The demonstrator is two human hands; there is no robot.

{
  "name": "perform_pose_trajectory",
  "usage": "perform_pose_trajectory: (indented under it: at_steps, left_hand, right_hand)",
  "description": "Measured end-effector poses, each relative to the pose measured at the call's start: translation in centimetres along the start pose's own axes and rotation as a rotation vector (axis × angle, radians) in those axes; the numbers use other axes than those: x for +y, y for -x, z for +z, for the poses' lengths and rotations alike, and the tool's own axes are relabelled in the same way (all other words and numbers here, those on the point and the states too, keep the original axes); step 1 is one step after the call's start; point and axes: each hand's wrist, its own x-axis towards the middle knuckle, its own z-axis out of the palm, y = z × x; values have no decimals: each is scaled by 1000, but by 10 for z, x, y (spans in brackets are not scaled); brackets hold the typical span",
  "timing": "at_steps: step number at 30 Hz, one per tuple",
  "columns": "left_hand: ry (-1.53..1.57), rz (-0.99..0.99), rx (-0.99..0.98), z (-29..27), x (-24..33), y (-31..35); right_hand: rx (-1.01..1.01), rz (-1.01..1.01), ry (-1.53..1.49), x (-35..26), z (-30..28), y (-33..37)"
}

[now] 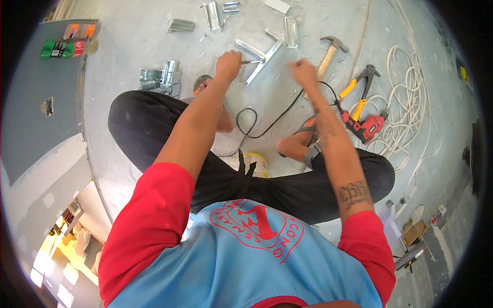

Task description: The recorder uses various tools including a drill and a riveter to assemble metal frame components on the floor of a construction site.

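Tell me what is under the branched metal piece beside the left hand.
Grey floor shows around the branched metal piece and between its arms. Whatever lies directly beneath the metal is covered and cannot be seen.

At upper centre, the left hand [228, 65] held a slim rod [250, 62] at a metal bracket [270, 55]; a hammer [327, 59] lay upper right.

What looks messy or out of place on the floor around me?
The long, thin white cable lies in loose, crossing loops right of the red-and-black power drill, tangled rather than neatly coiled. Small silvery scraps are scattered on the pale grey floor. I see no clear spill.
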Motion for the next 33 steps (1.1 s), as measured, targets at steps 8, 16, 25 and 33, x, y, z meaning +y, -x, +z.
perform_pose_trajectory:
  at_steps: [8,16,25,33]
  left_hand:
    - [2,-13,10,4,2,2]
    - [-32,72,-104,-9,-9,-4]
    - [-301,232,196,-70,27,12]
    - [-227,39,-159,-180,95,50]
  right_hand:
    - [-345,202,-468,-76,111,54]
    - [-22,-27,-306,-72,150,45]
    - [-103,81,-326,-95,97,48]
    - [9,-244,-166,-112,0,114]
